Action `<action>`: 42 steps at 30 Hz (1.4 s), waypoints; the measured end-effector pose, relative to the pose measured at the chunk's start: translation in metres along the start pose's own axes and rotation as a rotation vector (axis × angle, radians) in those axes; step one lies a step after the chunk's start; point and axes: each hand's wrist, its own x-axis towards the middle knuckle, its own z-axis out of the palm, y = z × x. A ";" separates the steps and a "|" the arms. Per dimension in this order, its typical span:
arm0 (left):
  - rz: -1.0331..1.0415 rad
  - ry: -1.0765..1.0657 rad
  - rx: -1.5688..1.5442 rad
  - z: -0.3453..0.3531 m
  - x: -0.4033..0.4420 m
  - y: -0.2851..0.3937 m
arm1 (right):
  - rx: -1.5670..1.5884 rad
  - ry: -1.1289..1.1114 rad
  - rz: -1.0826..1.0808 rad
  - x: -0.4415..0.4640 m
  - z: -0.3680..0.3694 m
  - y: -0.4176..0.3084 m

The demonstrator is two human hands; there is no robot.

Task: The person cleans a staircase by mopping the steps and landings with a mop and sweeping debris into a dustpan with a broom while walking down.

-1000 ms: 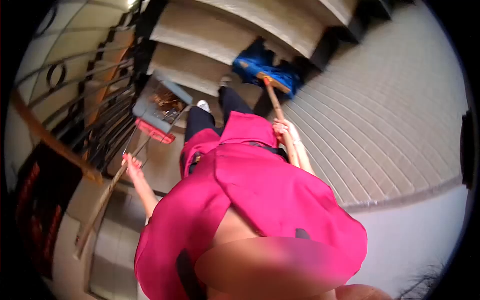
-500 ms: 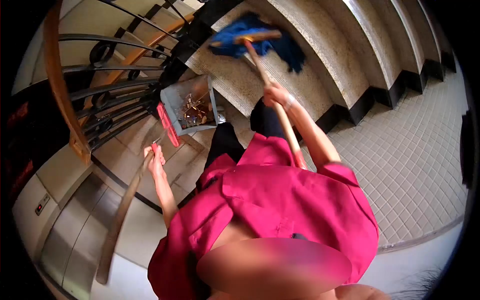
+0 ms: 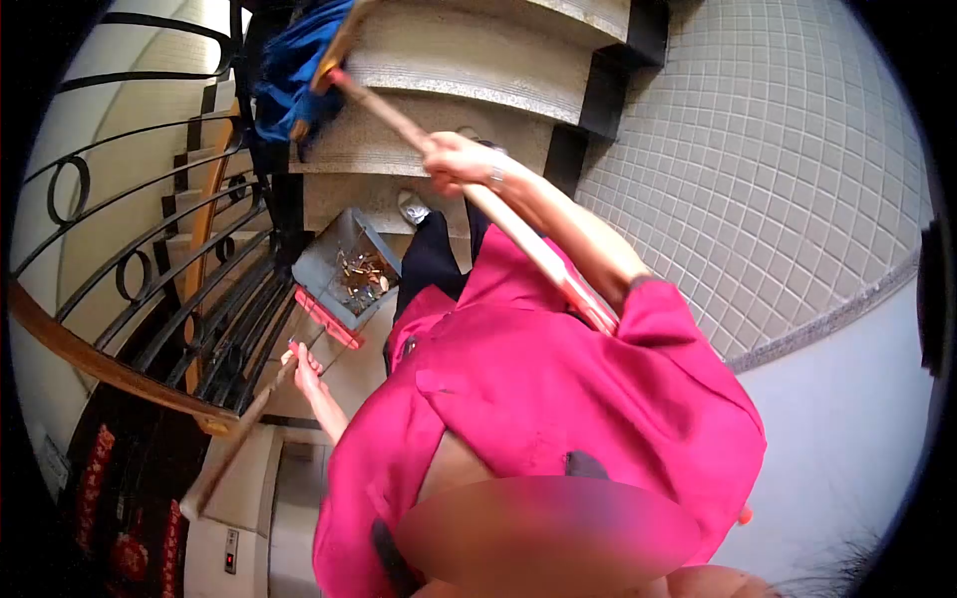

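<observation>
My right hand (image 3: 461,162) is closed around the wooden handle of a mop (image 3: 394,118). Its blue cloth head (image 3: 297,75) rests at the railing end of the stairs. Lower on the left, my left hand (image 3: 307,367) grips the long handle of a dustpan (image 3: 234,439). The dustpan's grey box (image 3: 317,261) has a red edge on the near side and stands beside my leg. Cigarette butts and other small litter (image 3: 364,274) lie inside it.
Stone steps (image 3: 459,60) rise ahead, with a black metal railing (image 3: 150,269) and its wooden handrail (image 3: 100,359) on the left. A tiled wall (image 3: 758,179) borders the right side. A lift button panel (image 3: 231,550) shows at lower left.
My view has turned, so the stairs and railing sit differently. The mop head has moved left to the railing, its handle slanting more. The dustpan stays in my left hand.
</observation>
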 end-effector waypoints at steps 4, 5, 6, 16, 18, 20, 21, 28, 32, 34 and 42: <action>-0.007 -0.085 0.026 0.007 0.024 -0.008 | 0.297 0.241 -0.047 -0.107 -0.025 0.005; 0.012 -0.098 0.036 0.013 0.011 -0.004 | 0.501 0.195 -0.113 -0.126 -0.037 0.022; -0.032 -0.075 0.059 0.015 0.018 -0.012 | 0.664 0.186 -0.178 -0.145 -0.049 0.039; 0.175 -0.132 -0.054 0.059 -0.040 0.019 | 1.335 0.292 -0.012 -0.212 -0.162 0.188; 0.198 -0.130 -0.055 0.065 -0.027 0.026 | 1.324 0.350 0.027 -0.211 -0.134 0.171; 0.217 -0.167 -0.011 0.075 -0.017 0.032 | 1.221 0.352 -0.009 -0.228 -0.107 0.165; 0.243 -0.169 -0.002 0.083 -0.019 0.042 | 1.086 0.384 -0.067 -0.234 -0.088 0.149; 0.376 -0.239 0.113 0.158 -0.052 0.113 | 0.714 0.405 -0.343 -0.265 -0.061 0.060; 0.451 -0.342 0.184 0.186 -0.071 0.121 | 0.641 0.377 -0.547 -0.283 -0.063 0.028; 0.503 -0.390 0.203 0.199 -0.078 0.120 | 0.619 0.376 -0.622 -0.284 -0.071 0.017; 0.586 -0.643 0.245 0.251 -0.098 0.120 | 1.023 0.042 -0.726 -0.176 -0.180 0.046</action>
